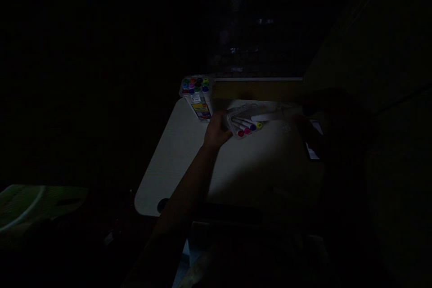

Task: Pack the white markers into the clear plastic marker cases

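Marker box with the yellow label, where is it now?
In the head view, the marker box sits at the far left corner of the table, just beyond the left hand.

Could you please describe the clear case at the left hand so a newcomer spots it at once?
Find the pale table, then the left hand over it. That hand holds the clear case; unlike the fuller box on its left, the case shows just four caps: red, pink, purple and yellow.
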`<state>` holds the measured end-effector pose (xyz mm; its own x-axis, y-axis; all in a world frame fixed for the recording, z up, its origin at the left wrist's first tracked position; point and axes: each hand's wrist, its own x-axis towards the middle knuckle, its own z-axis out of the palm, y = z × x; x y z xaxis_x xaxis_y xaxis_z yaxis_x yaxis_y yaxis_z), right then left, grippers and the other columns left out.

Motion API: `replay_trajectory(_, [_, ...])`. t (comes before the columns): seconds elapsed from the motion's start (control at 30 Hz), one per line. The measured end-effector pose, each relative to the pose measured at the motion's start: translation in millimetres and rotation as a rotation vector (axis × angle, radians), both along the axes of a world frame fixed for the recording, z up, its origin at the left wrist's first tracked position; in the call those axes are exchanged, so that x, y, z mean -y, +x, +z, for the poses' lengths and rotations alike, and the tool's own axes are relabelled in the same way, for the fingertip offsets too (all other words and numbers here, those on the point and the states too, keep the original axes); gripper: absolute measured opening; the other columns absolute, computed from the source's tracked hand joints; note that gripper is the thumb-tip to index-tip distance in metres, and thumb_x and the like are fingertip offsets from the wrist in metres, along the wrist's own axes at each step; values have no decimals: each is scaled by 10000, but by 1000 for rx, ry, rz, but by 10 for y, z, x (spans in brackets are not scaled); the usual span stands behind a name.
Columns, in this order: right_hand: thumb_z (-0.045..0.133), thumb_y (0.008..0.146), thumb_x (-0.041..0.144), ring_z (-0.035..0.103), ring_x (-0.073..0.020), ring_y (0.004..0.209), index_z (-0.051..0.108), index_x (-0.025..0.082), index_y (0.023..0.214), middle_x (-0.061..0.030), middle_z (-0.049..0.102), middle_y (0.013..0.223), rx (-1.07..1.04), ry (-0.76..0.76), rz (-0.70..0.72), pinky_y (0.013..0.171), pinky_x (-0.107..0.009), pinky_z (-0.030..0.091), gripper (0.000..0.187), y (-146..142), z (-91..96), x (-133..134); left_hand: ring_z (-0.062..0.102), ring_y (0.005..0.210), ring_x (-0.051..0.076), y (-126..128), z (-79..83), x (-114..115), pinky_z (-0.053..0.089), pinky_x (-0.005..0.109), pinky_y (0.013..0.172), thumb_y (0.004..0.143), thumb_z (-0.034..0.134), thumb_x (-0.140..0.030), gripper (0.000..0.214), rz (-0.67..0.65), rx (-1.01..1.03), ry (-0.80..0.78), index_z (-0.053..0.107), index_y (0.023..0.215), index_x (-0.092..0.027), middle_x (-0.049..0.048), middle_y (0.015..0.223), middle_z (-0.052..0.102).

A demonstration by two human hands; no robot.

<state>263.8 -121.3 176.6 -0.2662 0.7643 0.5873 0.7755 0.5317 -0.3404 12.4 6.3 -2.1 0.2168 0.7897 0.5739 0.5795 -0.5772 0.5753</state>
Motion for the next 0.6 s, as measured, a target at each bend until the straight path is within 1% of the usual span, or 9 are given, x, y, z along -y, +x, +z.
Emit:
replay_trajectory(0.1, [568, 888, 286, 641, -240, 1005, 649, 262, 1057, -64, 685, 1070, -23, 83, -54, 881, -405, 521, 189, -118, -34, 3, 612, 1140, 305, 4, 17, 13, 540, 482, 958, 697, 722, -345, 550, 5, 7, -4, 505, 1198, -277, 93, 1214, 614])
replay_trajectory(0.17, [576, 874, 267, 647, -242, 995, 660, 256, 1023, -57, 696, 1020, -6, 91, -30, 889, -412, 515, 172, -160, -86, -31, 616, 1130, 305, 5, 25, 17, 542, 476, 951, 702, 719, -345, 535, -1, 3, -2, 515, 1190, -266, 98, 1205, 618])
replay_trajectory(0.27, [582, 856, 255, 652, -243, 967, 669, 241, 998, -56, 704, 1003, 44, 30, 23, 884, -417, 511, 167, -170, -142, -96, 619, 1118, 307, 6, 26, 15, 544, 476, 939, 707, 718, -365, 535, -15, 12, 14, 521, 1187, -238, 108, 1190, 625])
replay_trajectory(0.43, [583, 843, 251, 655, -246, 981, 683, 226, 968, -61, 711, 1027, 96, -119, 41, 857, -395, 519, 162, -177, -202, -172, 616, 1120, 305, 4, 12, 0, 539, 474, 937, 713, 714, -418, 538, -4, -8, 13, 528, 1177, -221, 113, 1201, 623])
replay_trajectory(0.6, [592, 838, 239, 660, -237, 997, 688, 213, 992, -60, 716, 1045, 106, -162, 66, 883, -385, 516, 184, -190, -294, -216, 618, 1110, 292, -1, 2, -27, 536, 451, 937, 731, 697, -413, 509, -32, -8, 52, 528, 1168, -214, 118, 1181, 621])
